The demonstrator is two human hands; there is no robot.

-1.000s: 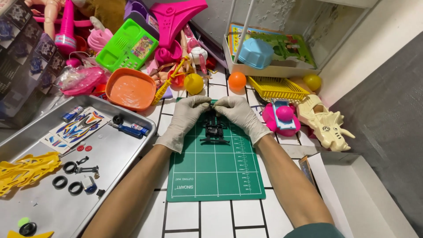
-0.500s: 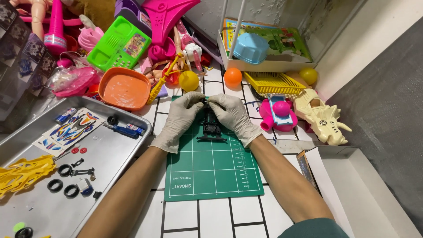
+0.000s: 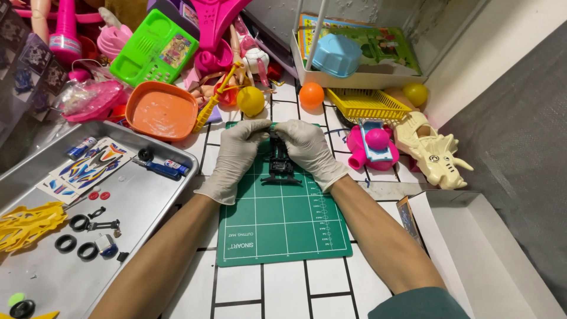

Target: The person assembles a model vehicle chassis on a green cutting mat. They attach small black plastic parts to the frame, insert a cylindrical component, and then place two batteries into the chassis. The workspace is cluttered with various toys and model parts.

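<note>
Squarely over the far end of the green cutting mat (image 3: 283, 227): a small black toy car chassis (image 3: 280, 165), pinched from both sides by two gloved hands. Left hand (image 3: 236, 156) curled in from the left, fingertips closed on the top end of the chassis; right hand (image 3: 312, 150) mirrored from the right, thumb and fingers gripping the same end. Lower end of the chassis resting on the mat, both wrists low against the mat's edges.

Off to the left, touching nothing in the hands — a metal tray (image 3: 142, 207) carrying loose parts: a sticker sheet (image 3: 82, 168) in blue, orange and white, three black tyres (image 3: 77, 236), a blue screwdriver-like tool (image 3: 160, 168), a yellow plastic part frame (image 3: 26, 221). Beyond the tray, an orange bowl (image 3: 162, 112) just beside a yellow ball (image 3: 250, 100). Further back, a green toy phone (image 3: 155, 50) among pink plastic toys.

To the right of the hands, well apart from the mat: an orange ball (image 3: 311, 94), a yellow basket (image 3: 366, 103), a pink toy (image 3: 371, 147) with a round knob on top, a cream dinosaur skull toy (image 3: 434, 150). At the lower right edge, an open white box (image 3: 472, 248) on the white tiled surface (image 3: 283, 289).
</note>
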